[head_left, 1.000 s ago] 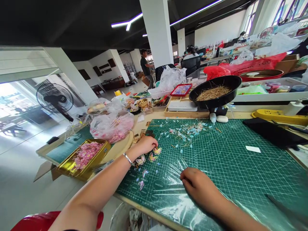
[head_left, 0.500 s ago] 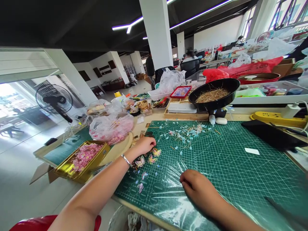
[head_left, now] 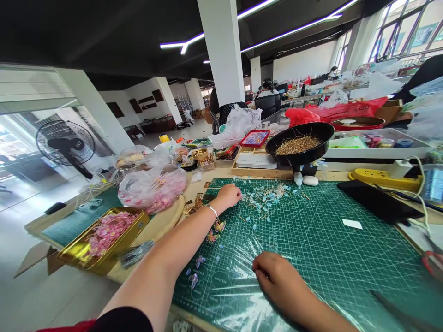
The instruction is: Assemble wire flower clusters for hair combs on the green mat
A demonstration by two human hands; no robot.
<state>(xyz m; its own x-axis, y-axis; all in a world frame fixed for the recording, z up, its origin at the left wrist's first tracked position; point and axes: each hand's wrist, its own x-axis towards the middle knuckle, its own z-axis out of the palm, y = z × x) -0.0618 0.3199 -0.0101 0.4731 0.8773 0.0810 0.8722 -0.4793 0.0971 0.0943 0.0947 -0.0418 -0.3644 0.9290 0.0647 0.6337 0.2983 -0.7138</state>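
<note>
My left hand (head_left: pixel 229 195), with a silver bracelet at the wrist, reaches to the left edge of a pile of pale blue petals and thin gold sticks (head_left: pixel 265 197). Its fingers are pinched together, and whatever lies between them is too small to make out. My right hand (head_left: pixel 273 272) rests curled on the green cutting mat (head_left: pixel 311 240), its fingertips closed and partly hidden. Below my left wrist lie butterfly pieces (head_left: pixel 212 236). Two purple butterflies (head_left: pixel 194 280) sit nearer the mat's front edge.
At the left stands a gold tin of pink flowers (head_left: pixel 112 234), beside a plastic bag (head_left: pixel 152 186). A black bowl of gold sticks (head_left: pixel 299 145) is behind the mat. Toward the right are a black pouch (head_left: pixel 377 198), a yellow power strip (head_left: pixel 374 178) and red-handled scissors (head_left: pixel 432 263).
My left hand has moved away and to the right, from beside the butterflies to the petal pile. My right hand remains curled on the mat. The view has shifted slightly.
</note>
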